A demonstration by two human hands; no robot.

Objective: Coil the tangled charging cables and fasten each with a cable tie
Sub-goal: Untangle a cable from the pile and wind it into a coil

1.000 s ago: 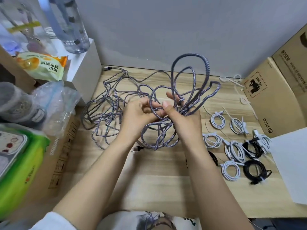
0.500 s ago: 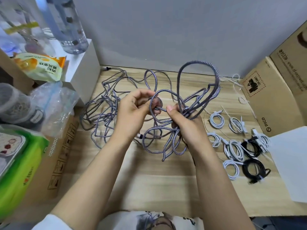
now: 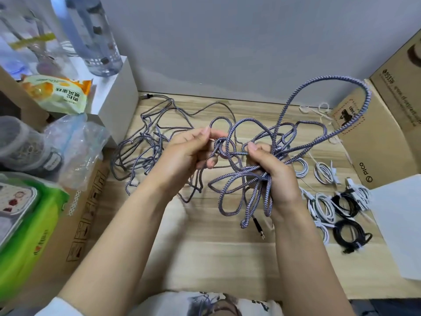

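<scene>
Braided purple-grey cable (image 3: 257,179) is bunched mid-frame above the bench (image 3: 205,247), right hand (image 3: 275,176) fisted round the gathered loops to keep them together while the left hand (image 3: 189,153) pinches a strand, probably picking out the knot.

Over the last second the tall upper loop of the grey-and-white braided charging cable (image 3: 323,79) swings from frame centre toward the upper right and opens much wider, now arching in front of the brown cardboard box (image 3: 378,142) at the right edge. The right hand (image 3: 276,176) shifts rightward and lower, gathering more loops, which now dangle further below it, with a dark metal plug (image 3: 258,228) newly hanging in view beneath them. The left hand (image 3: 184,156) lifts slightly and separates from the right, its thumb and forefinger now pinching a small loop at frame centre.
</scene>
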